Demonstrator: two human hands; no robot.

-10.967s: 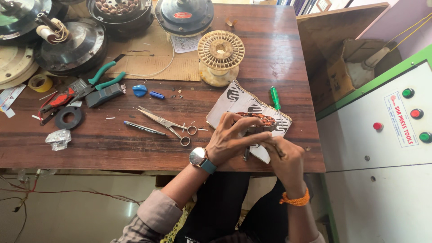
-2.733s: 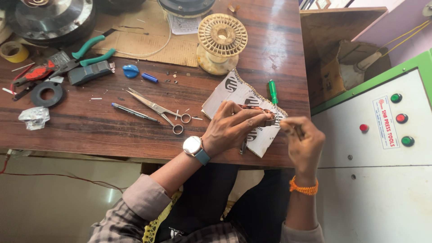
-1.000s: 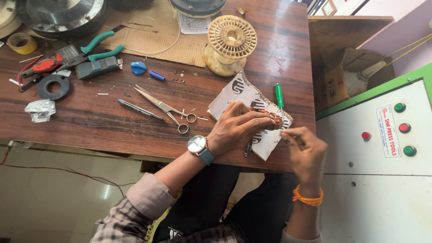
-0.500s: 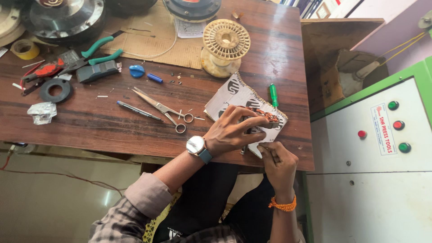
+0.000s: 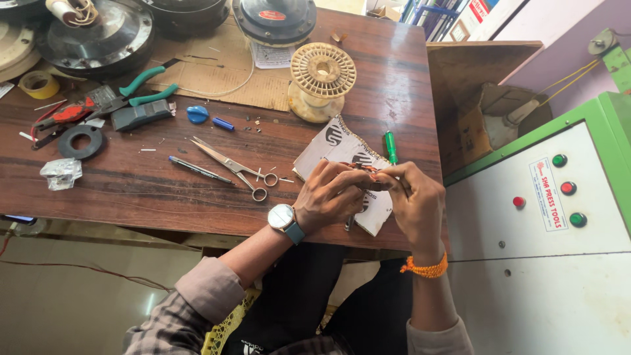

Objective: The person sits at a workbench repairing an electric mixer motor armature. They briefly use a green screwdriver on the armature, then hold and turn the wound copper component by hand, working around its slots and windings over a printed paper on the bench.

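Small reddish-brown coil piece (image 5: 363,172), pinched between both hands above a printed card (image 5: 342,146) at the bench (image 5: 164,190) front edge. Probably light, thin and easily bent; best held by its rim, fingertips only. Mostly hidden, so shape unclear. Left hand (image 5: 330,195) and right hand (image 5: 415,200) together, clamped on it. Scissors (image 5: 233,165), green screwdriver (image 5: 390,146), empty spool (image 5: 321,79) nearby.

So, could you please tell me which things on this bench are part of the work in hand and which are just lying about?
In use:
left hand
right hand
small copper-coloured part pinched between both hands
printed card beneath them

Lying about:
scissors
green pliers
plastic spool
green screwdriver
yellow tape roll
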